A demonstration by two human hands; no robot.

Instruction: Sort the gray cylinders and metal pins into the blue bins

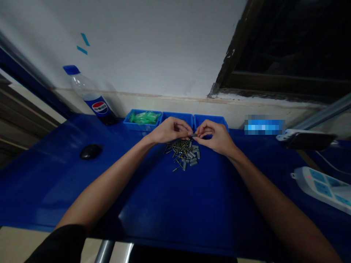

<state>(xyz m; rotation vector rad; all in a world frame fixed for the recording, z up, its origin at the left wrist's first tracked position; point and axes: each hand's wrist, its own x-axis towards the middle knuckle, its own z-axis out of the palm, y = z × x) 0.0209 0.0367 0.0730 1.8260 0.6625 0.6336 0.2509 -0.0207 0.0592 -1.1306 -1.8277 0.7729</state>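
Both hands meet above a loose pile of thin metal pins (177, 149) and short grey cylinders (193, 163) on the blue table (170, 204). A small grey piece (194, 135) spans the gap between my fingertips. My left hand (173, 130) pinches its left end, fingers curled. From the other side, my right hand (213, 136) grips it between thumb and index finger. Just behind the hands stand a middle blue bin (178, 116) and a right blue bin (211, 118), both partly hidden by the hands. What those two bins contain cannot be made out.
A left blue bin (142, 126) holds green plastic packets (146, 117). Further left are a Pepsi bottle (94, 102) by the wall and a black mouse (90, 151). A white power strip (323, 188) and a dark phone-like device (309, 141) lie at the right.
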